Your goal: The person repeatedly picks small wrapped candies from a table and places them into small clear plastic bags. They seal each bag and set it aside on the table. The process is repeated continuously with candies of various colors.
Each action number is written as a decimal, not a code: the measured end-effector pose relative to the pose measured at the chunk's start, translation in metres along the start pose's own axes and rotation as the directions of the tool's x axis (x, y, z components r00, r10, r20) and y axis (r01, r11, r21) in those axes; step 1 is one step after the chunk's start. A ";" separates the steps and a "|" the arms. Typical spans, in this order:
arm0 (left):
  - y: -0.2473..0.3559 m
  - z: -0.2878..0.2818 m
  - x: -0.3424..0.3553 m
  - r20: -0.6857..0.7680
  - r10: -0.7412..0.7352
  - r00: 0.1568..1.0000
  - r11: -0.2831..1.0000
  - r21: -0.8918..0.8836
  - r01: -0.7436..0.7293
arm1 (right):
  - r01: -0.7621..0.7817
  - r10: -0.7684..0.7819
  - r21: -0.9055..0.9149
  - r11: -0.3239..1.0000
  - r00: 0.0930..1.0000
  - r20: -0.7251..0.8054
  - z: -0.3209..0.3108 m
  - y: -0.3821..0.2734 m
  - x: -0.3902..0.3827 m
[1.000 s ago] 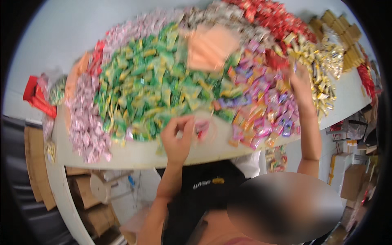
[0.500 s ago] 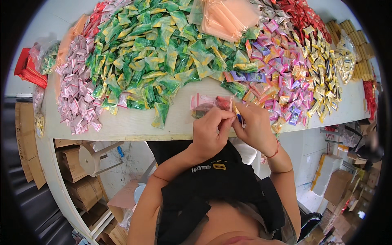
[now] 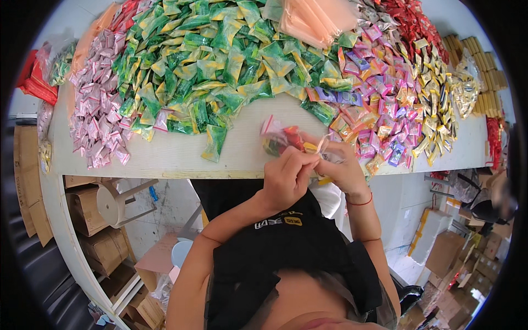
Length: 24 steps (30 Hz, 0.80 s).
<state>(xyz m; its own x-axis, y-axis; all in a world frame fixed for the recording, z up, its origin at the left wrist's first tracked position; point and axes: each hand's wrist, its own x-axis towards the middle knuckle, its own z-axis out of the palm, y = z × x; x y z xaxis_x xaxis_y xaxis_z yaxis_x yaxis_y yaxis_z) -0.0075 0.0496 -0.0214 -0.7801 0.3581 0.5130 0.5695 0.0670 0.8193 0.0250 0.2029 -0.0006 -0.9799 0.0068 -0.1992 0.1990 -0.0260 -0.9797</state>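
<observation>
My left hand (image 3: 286, 179) pinches the gathered neck of a small clear bag (image 3: 280, 137) that holds green, red, pink and yellow packets, above the table's front edge. My right hand (image 3: 344, 173) grips the same bag just to the right, its fingers curled and partly hidden behind the bag and left hand. Beyond them lies a large heap of green-yellow packets (image 3: 192, 88). Mixed pink, purple and orange packets (image 3: 377, 99) lie to the right, with a stack of peach bags (image 3: 313, 19) at the back.
Light pink packets (image 3: 96, 110) and a red package (image 3: 36, 77) lie left, gold packets (image 3: 434, 110) right, dark red ones (image 3: 410, 22) behind. The table (image 3: 154, 162) ends just below my hands. Beneath stand a stool (image 3: 110, 206) and cardboard boxes (image 3: 102, 247); more boxes (image 3: 443, 253) stand right.
My right hand came down from the packet piles to join my left at the bag. In the last half second the bag's top has been gathered and twisted between them.
</observation>
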 end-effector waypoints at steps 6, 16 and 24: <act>-0.002 0.000 -0.004 -0.013 -0.076 0.997 0.991 -0.109 0.074 | -0.096 0.178 0.590 0.802 0.981 -0.083 0.005 -0.002 -0.013; -0.002 0.003 -0.003 0.056 0.075 0.996 0.996 -0.051 -0.072 | 0.160 -0.184 -0.092 0.983 0.815 -0.549 0.023 0.014 -0.010; -0.004 -0.002 0.000 -0.081 -0.089 0.993 0.982 -0.175 0.074 | 0.238 -0.182 0.085 0.968 0.889 -0.420 0.045 0.002 -0.018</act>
<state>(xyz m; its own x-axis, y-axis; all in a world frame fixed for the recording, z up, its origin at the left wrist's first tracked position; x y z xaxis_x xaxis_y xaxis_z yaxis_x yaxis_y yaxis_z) -0.0100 0.0477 -0.0243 -0.8461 0.2744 0.4570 0.4561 -0.0710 0.8871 0.0422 0.1582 0.0016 -0.9027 0.4302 -0.0089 -0.0417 -0.1082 -0.9933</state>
